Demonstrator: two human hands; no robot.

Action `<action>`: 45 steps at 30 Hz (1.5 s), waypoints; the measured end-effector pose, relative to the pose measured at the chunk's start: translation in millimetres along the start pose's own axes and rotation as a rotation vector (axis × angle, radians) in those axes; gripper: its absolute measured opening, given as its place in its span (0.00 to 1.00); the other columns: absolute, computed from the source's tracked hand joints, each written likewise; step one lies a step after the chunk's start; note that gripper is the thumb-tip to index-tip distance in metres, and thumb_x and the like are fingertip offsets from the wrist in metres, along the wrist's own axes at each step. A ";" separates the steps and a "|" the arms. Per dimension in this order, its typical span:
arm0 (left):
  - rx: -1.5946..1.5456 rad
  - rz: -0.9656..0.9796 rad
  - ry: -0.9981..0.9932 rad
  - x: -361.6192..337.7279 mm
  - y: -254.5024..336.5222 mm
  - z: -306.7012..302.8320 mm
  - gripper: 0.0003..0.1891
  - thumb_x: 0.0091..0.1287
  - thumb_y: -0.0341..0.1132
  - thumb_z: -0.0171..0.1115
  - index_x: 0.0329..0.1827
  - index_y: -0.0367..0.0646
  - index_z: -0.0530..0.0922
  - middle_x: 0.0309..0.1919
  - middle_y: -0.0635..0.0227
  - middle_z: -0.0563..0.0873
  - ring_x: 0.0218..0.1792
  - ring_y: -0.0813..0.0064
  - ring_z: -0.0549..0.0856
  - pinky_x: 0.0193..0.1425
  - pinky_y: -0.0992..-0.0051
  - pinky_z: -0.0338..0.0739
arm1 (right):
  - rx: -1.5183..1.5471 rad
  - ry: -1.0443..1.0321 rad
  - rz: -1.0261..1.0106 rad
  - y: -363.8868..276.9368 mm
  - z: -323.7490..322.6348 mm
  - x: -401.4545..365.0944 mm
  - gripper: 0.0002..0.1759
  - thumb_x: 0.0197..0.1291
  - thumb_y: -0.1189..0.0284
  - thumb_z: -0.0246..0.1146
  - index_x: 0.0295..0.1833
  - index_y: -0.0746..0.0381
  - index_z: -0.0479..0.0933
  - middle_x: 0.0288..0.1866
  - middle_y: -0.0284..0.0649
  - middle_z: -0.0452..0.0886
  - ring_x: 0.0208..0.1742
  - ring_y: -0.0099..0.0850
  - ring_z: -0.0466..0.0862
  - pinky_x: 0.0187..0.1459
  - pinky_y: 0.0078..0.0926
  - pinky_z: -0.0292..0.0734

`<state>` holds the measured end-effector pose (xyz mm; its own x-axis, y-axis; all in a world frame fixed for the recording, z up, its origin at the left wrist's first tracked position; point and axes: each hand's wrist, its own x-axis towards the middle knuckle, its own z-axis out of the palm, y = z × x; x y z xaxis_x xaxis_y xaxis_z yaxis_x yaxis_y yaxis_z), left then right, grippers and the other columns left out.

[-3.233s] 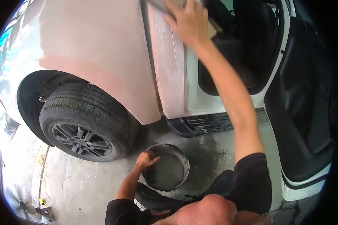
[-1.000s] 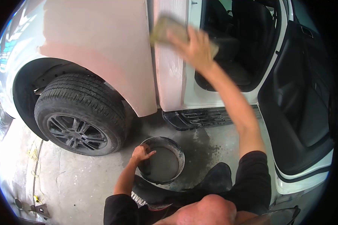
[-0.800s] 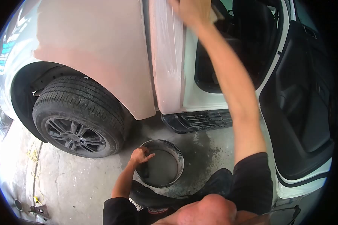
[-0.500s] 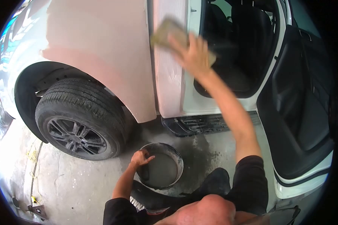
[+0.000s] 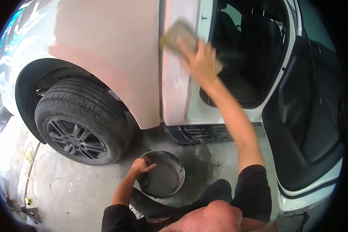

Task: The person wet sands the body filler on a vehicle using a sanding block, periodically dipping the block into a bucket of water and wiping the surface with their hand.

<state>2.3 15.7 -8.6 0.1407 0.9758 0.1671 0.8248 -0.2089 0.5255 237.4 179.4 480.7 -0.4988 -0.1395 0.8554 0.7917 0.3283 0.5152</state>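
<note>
My right hand [image 5: 200, 62] is raised and presses a tan sanding block [image 5: 176, 34] flat against the pink-primed pillar edge [image 5: 174, 89] of a white car, beside the open door frame. Wet streaks show on the pink strip. My left hand [image 5: 141, 166] rests on the near rim of a round grey bucket [image 5: 170, 159] of murky water on the floor, its fingers curled over the edge. The pink-primed fender [image 5: 112, 50] lies to the left of the strip.
A front tyre with a dark alloy wheel [image 5: 79, 123] stands at the left. The open car door [image 5: 313, 116] hangs at the right, a black side step [image 5: 199, 133] below the sill. The concrete floor is wet around the bucket. My knee [image 5: 216, 218] fills the bottom.
My right hand has moved the block up and down along the pink strip; it now sits slightly right of half a second ago. My left hand stays on the bucket rim.
</note>
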 end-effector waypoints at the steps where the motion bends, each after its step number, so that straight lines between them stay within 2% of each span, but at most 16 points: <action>1: 0.000 0.007 0.028 1.1 0.3 2.0 0.33 0.61 0.69 0.66 0.38 0.42 0.87 0.35 0.57 0.90 0.43 0.54 0.89 0.51 0.59 0.83 | 0.002 0.002 0.104 13.6 -5.5 55.0 0.39 0.63 0.53 0.69 0.79 0.36 0.67 0.63 0.63 0.72 0.55 0.56 0.78 0.47 0.55 0.74; 4: 0.009 -0.037 -0.064 4.9 3.4 -3.5 0.32 0.61 0.68 0.67 0.38 0.42 0.88 0.36 0.57 0.90 0.43 0.54 0.89 0.52 0.59 0.83 | 0.232 -0.088 0.483 25.9 -43.6 173.7 0.31 0.73 0.62 0.61 0.79 0.51 0.69 0.61 0.54 0.73 0.57 0.45 0.75 0.57 0.45 0.74; 8: 0.013 -0.060 -0.065 1.0 8.9 -7.4 0.31 0.61 0.67 0.68 0.37 0.43 0.88 0.38 0.57 0.90 0.43 0.54 0.89 0.51 0.60 0.84 | 0.077 0.036 0.258 12.5 -4.0 85.2 0.30 0.62 0.52 0.69 0.70 0.43 0.77 0.60 0.61 0.75 0.55 0.55 0.75 0.50 0.53 0.74; 10: 0.016 -0.040 -0.063 -0.5 8.7 -6.5 0.30 0.62 0.67 0.68 0.37 0.43 0.88 0.39 0.57 0.90 0.44 0.54 0.89 0.51 0.60 0.84 | 0.013 0.037 0.112 -14.9 3.6 -12.6 0.35 0.60 0.53 0.71 0.75 0.37 0.74 0.63 0.60 0.72 0.54 0.54 0.75 0.51 0.50 0.73; 13: 0.015 -0.005 -0.035 -2.3 1.2 1.8 0.30 0.62 0.66 0.68 0.38 0.44 0.88 0.40 0.56 0.89 0.44 0.55 0.89 0.51 0.60 0.84 | 0.159 0.017 -0.040 -10.8 -10.2 -26.3 0.44 0.57 0.54 0.74 0.80 0.30 0.66 0.61 0.61 0.72 0.52 0.51 0.76 0.49 0.45 0.71; 16: 0.047 0.025 0.023 -1.9 -1.4 6.6 0.29 0.61 0.65 0.69 0.39 0.43 0.89 0.39 0.57 0.90 0.44 0.55 0.89 0.52 0.61 0.84 | 0.048 0.025 0.108 20.0 -3.6 80.3 0.35 0.61 0.55 0.71 0.75 0.35 0.73 0.63 0.56 0.74 0.53 0.52 0.77 0.49 0.49 0.73; 18: 0.035 -0.044 -0.031 -0.6 10.6 -5.4 0.29 0.62 0.65 0.69 0.39 0.44 0.89 0.40 0.57 0.90 0.45 0.56 0.89 0.52 0.61 0.84 | 0.330 -0.072 0.333 25.0 -32.9 161.1 0.29 0.73 0.63 0.61 0.78 0.53 0.71 0.61 0.54 0.72 0.59 0.45 0.74 0.58 0.45 0.74; 21: 0.038 -0.046 -0.051 1.2 8.0 -3.0 0.29 0.62 0.65 0.69 0.39 0.44 0.89 0.40 0.57 0.90 0.45 0.56 0.89 0.52 0.61 0.83 | 0.260 -0.042 0.368 15.6 -24.2 159.1 0.30 0.73 0.63 0.61 0.78 0.52 0.70 0.63 0.55 0.71 0.60 0.46 0.74 0.59 0.45 0.74; 23: 0.049 -0.037 -0.052 -2.4 3.9 -1.2 0.29 0.62 0.65 0.69 0.39 0.44 0.89 0.40 0.57 0.90 0.44 0.56 0.89 0.52 0.61 0.83 | 0.148 0.034 0.106 4.1 9.2 67.0 0.28 0.65 0.58 0.67 0.72 0.39 0.76 0.60 0.61 0.75 0.51 0.55 0.80 0.41 0.51 0.76; 27: 0.044 -0.036 -0.071 -5.1 6.1 2.2 0.28 0.62 0.64 0.69 0.38 0.44 0.88 0.39 0.57 0.89 0.44 0.55 0.89 0.51 0.60 0.84 | 0.063 0.070 -0.168 -38.1 12.5 -83.1 0.31 0.69 0.63 0.62 0.77 0.33 0.71 0.61 0.64 0.74 0.52 0.54 0.79 0.51 0.55 0.77; 29: 0.067 -0.021 -0.050 -6.3 0.8 -0.1 0.28 0.62 0.64 0.69 0.37 0.44 0.88 0.38 0.57 0.89 0.44 0.56 0.89 0.51 0.60 0.84 | 0.031 0.039 -0.236 -22.9 11.5 -62.9 0.31 0.69 0.63 0.62 0.78 0.32 0.70 0.62 0.64 0.74 0.52 0.54 0.78 0.51 0.55 0.77; 32: 0.083 -0.005 0.022 -2.1 -0.2 9.0 0.27 0.62 0.64 0.70 0.36 0.44 0.88 0.37 0.58 0.90 0.42 0.57 0.89 0.49 0.61 0.84 | 0.082 -0.007 0.052 10.5 -14.1 70.5 0.30 0.64 0.59 0.67 0.73 0.37 0.75 0.62 0.54 0.74 0.52 0.50 0.79 0.40 0.51 0.74; 34: 0.079 -0.008 0.049 -0.2 2.3 5.8 0.27 0.62 0.63 0.70 0.35 0.44 0.88 0.35 0.60 0.90 0.40 0.57 0.89 0.48 0.61 0.84 | 0.290 -0.036 0.281 22.0 -17.5 136.0 0.31 0.72 0.63 0.63 0.79 0.52 0.70 0.66 0.57 0.71 0.61 0.46 0.74 0.60 0.45 0.74; 38: 0.035 -0.073 -0.123 2.7 8.1 -4.2 0.27 0.61 0.63 0.71 0.38 0.43 0.88 0.40 0.57 0.90 0.44 0.57 0.89 0.52 0.60 0.83 | 0.039 -0.020 0.126 -12.8 -8.4 50.1 0.28 0.60 0.61 0.69 0.68 0.40 0.79 0.59 0.60 0.76 0.45 0.51 0.80 0.38 0.48 0.73; 41: 0.058 -0.050 -0.046 -1.5 8.0 -1.6 0.27 0.61 0.63 0.71 0.36 0.44 0.88 0.38 0.58 0.90 0.43 0.57 0.89 0.51 0.61 0.84 | 0.030 0.096 -0.132 -29.9 11.9 -78.2 0.35 0.65 0.62 0.65 0.78 0.32 0.69 0.61 0.58 0.75 0.48 0.50 0.78 0.46 0.47 0.77; 45: 0.012 -0.025 -0.021 1.9 4.7 -0.3 0.26 0.60 0.62 0.72 0.35 0.44 0.88 0.36 0.59 0.90 0.41 0.56 0.89 0.49 0.61 0.84 | -0.023 0.095 -0.260 5.7 10.1 -33.0 0.39 0.60 0.54 0.71 0.78 0.30 0.69 0.64 0.59 0.73 0.55 0.51 0.77 0.55 0.49 0.76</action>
<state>6.3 16.6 -5.5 0.1316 0.9818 0.1367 0.8344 -0.1841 0.5196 254.9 195.3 454.9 -0.6514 -0.3039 0.6952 0.6502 0.2486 0.7179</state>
